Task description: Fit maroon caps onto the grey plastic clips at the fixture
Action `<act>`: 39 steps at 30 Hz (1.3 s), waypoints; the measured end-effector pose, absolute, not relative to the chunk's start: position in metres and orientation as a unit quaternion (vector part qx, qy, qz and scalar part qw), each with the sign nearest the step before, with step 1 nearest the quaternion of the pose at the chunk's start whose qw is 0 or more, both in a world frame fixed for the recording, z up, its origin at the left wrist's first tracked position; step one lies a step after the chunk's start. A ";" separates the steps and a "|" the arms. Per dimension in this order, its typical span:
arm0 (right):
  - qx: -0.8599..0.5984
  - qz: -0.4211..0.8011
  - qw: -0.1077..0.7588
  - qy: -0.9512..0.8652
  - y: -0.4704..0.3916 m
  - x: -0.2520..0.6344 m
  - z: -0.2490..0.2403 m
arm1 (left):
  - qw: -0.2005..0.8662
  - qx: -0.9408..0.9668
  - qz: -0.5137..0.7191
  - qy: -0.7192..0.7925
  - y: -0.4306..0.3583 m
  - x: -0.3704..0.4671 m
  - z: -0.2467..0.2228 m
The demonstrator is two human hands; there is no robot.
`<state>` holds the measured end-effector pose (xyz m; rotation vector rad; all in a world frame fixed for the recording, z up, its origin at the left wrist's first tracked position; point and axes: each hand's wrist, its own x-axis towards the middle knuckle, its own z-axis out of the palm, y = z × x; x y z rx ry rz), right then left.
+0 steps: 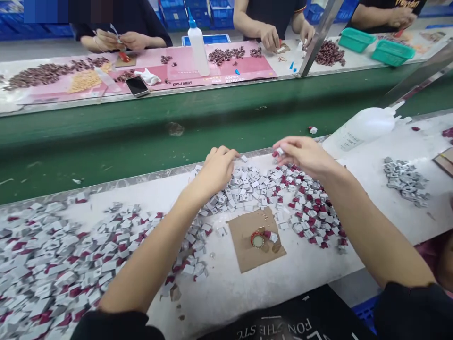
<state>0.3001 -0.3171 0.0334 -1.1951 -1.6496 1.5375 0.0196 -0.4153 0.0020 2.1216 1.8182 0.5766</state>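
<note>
My left hand [220, 167] rests at the far edge of a heap of small grey-white pieces [247, 186], its fingers curled down; whether it grips a piece is hidden. My right hand [297, 153] holds a small white and dark red piece [278, 152] between thumb and fingers, above the heap of white and red pieces [314, 212]. Between my forearms lies a square of brown cardboard [244, 250]. On it are a round red-rimmed cap [257, 240] and one white and red piece [272, 236], with brownish stains around them.
A large pile of pieces [53, 259] covers the left side. A white bottle [361, 130] lies beyond my right forearm, near grey pieces [406, 182]. Past the green belt [141, 137], several people work at another table with a glue bottle [198, 49], phone [137, 87] and green baskets [392, 52].
</note>
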 end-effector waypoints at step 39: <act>-0.529 0.581 0.366 -0.500 -0.538 0.348 -0.014 | 0.195 0.630 0.399 0.637 -0.650 0.127 -0.066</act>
